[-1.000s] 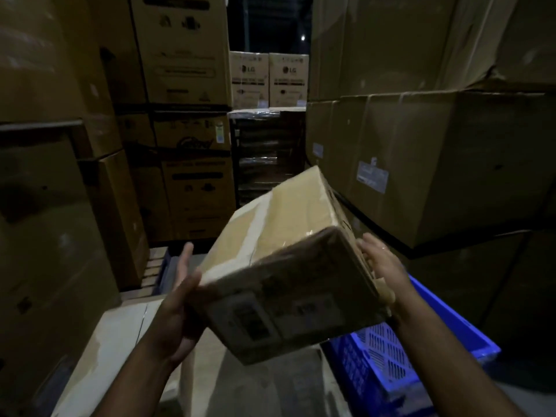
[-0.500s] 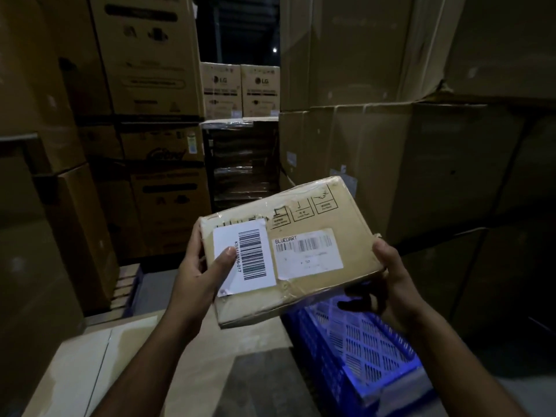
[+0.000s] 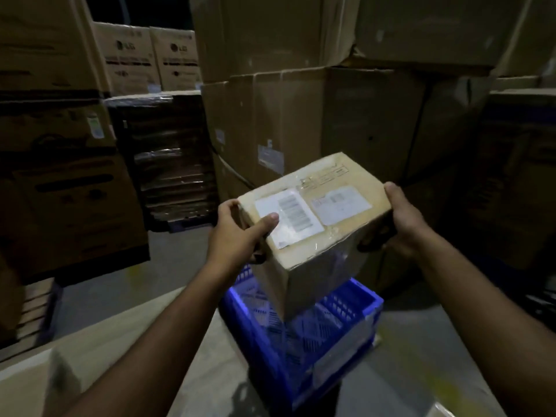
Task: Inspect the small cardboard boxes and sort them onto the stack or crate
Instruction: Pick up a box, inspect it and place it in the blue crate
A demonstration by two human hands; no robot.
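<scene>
**A:** So your left hand (image 3: 240, 233) and right hand (image 3: 404, 224) are both clamped on the ends of the small cardboard box (image 3: 316, 218), left thumb on the barcode label (image 3: 288, 218). What's changed?

**B:** A second ago you had it tipped up to read. Now it's level, label up, right above the blue crate (image 3: 355, 308). Looks to me like inspection's done and it's going into the crate.
</scene>
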